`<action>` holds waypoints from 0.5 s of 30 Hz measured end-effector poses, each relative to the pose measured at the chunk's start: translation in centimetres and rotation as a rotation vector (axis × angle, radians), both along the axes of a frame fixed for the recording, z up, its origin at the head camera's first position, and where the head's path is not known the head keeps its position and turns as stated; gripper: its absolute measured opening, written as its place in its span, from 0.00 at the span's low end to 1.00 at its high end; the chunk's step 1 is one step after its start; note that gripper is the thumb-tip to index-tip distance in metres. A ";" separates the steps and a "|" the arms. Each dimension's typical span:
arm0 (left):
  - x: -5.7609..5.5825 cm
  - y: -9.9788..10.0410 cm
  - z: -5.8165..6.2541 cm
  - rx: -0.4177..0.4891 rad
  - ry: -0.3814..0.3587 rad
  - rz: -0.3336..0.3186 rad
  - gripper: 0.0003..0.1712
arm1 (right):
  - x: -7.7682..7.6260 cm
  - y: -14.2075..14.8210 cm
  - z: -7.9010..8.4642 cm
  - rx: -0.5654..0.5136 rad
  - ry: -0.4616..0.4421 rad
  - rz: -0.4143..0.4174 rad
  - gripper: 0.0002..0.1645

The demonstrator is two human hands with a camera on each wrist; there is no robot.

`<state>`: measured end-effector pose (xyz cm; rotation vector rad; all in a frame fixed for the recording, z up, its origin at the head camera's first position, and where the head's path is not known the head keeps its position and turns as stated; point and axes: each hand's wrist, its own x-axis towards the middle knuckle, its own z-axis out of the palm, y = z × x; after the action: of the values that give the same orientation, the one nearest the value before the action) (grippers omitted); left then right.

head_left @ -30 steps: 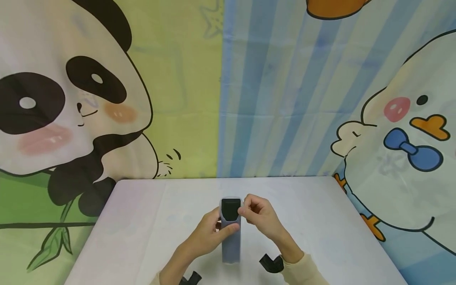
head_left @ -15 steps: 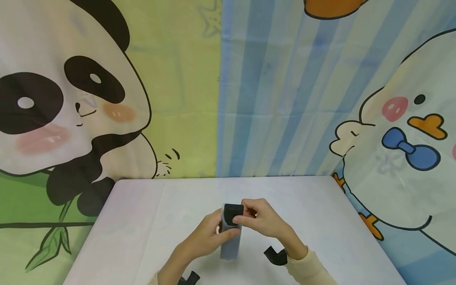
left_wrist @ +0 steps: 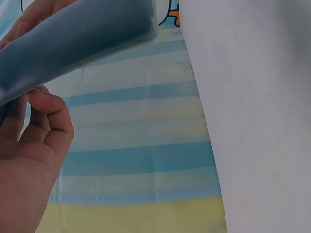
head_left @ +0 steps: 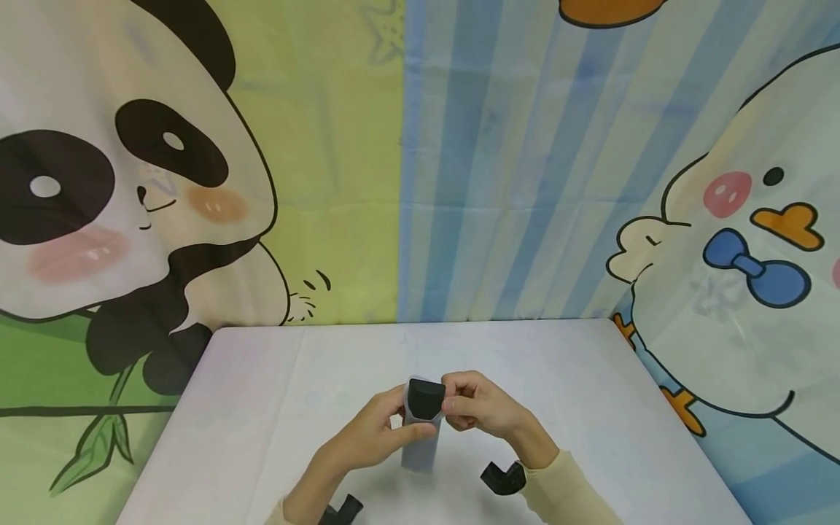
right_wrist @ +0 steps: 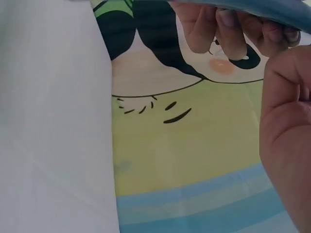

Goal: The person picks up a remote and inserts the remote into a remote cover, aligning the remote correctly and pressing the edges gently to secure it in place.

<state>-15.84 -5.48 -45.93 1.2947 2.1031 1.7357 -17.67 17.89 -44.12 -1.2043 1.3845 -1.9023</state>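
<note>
A slim blue-grey handheld device [head_left: 420, 448] with a black, rounded panel [head_left: 425, 399] at its top is held up over the table in the head view. My left hand [head_left: 374, 437] grips it from the left, thumb across the front below the panel and fingers behind. On the other side my right hand [head_left: 488, 410] pinches the panel's right edge between thumb and curled fingers. The left wrist view shows the device's smooth body [left_wrist: 97, 39] slanting across the top. Only the device's lower edge [right_wrist: 272, 8] shows in the right wrist view, left fingers curled beneath it.
A white table [head_left: 295, 408] lies under both hands. Behind it hang cloth backdrops with a cartoon panda [head_left: 151, 182] and a white duck [head_left: 741, 328]. Black wrist mounts [head_left: 503, 478] sit by each forearm.
The right thumb moved onto the black panel, then back to its right edge. The device has lowered slightly and its top has tipped. The left hand keeps its grip.
</note>
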 end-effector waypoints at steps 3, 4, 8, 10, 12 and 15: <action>0.0 -0.3 0.1 0.002 0.022 0.006 0.20 | 0.0 0.2 -0.1 0.021 0.015 -0.038 0.15; 0.0 -0.4 0.1 -0.002 0.021 0.010 0.20 | 0.0 0.2 -0.1 0.040 0.028 -0.065 0.14; 0.0 -0.8 0.3 -0.026 0.024 0.006 0.20 | 0.2 0.5 0.0 0.142 0.103 -0.170 0.13; 0.1 -1.0 0.4 -0.040 0.021 -0.009 0.19 | 0.2 0.6 0.1 0.202 0.140 -0.191 0.12; 0.2 -1.2 0.5 -0.058 0.020 -0.034 0.18 | 0.3 0.8 0.4 0.259 0.157 -0.172 0.10; 0.4 -1.4 0.7 -0.104 -0.007 -0.083 0.15 | 0.4 0.8 0.5 0.331 0.151 -0.109 0.08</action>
<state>-15.48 -6.91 -45.22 1.3252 2.0742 1.5744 -17.23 18.73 -43.59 -1.1440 1.7950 -1.5924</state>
